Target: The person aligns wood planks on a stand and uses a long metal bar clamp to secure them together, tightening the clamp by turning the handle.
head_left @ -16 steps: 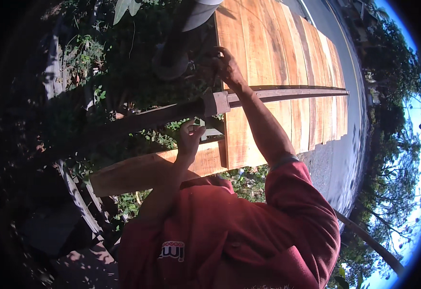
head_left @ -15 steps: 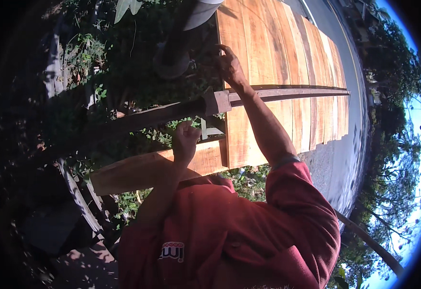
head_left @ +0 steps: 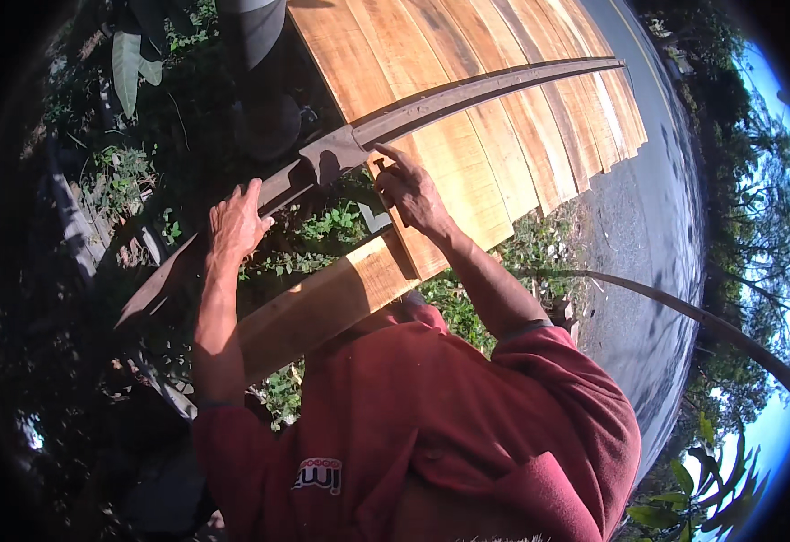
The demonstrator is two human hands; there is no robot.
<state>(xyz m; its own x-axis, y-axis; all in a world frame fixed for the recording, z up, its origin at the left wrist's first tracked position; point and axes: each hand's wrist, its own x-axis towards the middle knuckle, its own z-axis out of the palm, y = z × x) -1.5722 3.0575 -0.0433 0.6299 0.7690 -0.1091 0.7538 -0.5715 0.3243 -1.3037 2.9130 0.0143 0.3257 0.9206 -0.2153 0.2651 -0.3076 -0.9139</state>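
Note:
A long dark beam (head_left: pixel 494 88) lies across a row of light wooden planks (head_left: pixel 449 167). A wider block-like sleeve (head_left: pixel 339 152) sits on it near the planks' left edge, and the beam runs on past it to the left. On that left stretch rests my left hand (head_left: pixel 237 226), its fingers stretched out and its thumb apart. My right hand (head_left: pixel 413 194) is at the planks' left edge, just nearer than the beam, with its fingers curled. By its fingertips is a small dark shape that I cannot make out.
A single board (head_left: pixel 305 312) reaches left from the planks' near corner, close to my body. Green plants (head_left: pixel 332 221) grow below and left of the planks. A thick pale post (head_left: pixel 255 41) stands at the far left. A paved road (head_left: pixel 625 217) runs along the right.
My left hand has moved left and up onto the beam. My right hand has come from beyond the beam to its near side. The view has shifted, and planks and beam appear more tilted.

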